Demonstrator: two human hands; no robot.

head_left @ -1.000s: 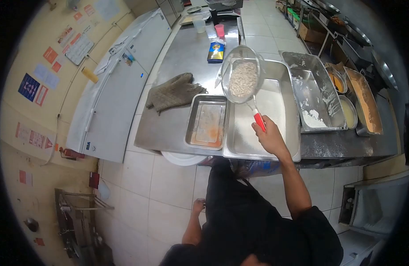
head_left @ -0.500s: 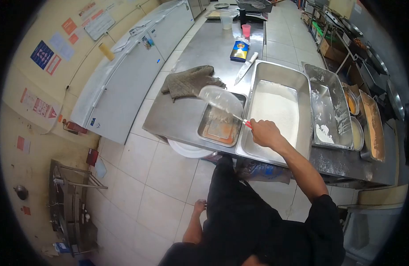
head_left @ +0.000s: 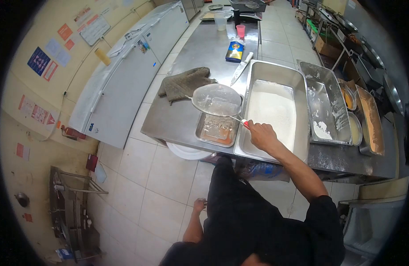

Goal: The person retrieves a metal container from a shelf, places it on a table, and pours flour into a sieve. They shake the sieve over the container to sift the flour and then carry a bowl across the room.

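Observation:
My right hand (head_left: 261, 135) grips the red handle of a round wire sieve (head_left: 216, 99), which is turned over above the small steel tray (head_left: 218, 128). Pale lumps lie in that tray near its far end, over an orange-stained bottom. To the right of the tray sits a large deep steel pan (head_left: 274, 106) with a layer of white flour. My left hand (head_left: 198, 206) hangs low beside my body, away from the counter, holding nothing.
On the steel counter (head_left: 200, 57) lie a grey oven mitt (head_left: 183, 82), a knife (head_left: 241, 67), a blue packet (head_left: 234, 51) and cups. More floured pans (head_left: 321, 104) and breading trays stand to the right. A white chest freezer (head_left: 124, 71) stands left; a white plate (head_left: 186, 152) sticks out under the counter's edge.
The sieve, first held full of lumps over the large pan, swung left and tipped over the small tray; lumps now lie in the tray. My left hand stayed down.

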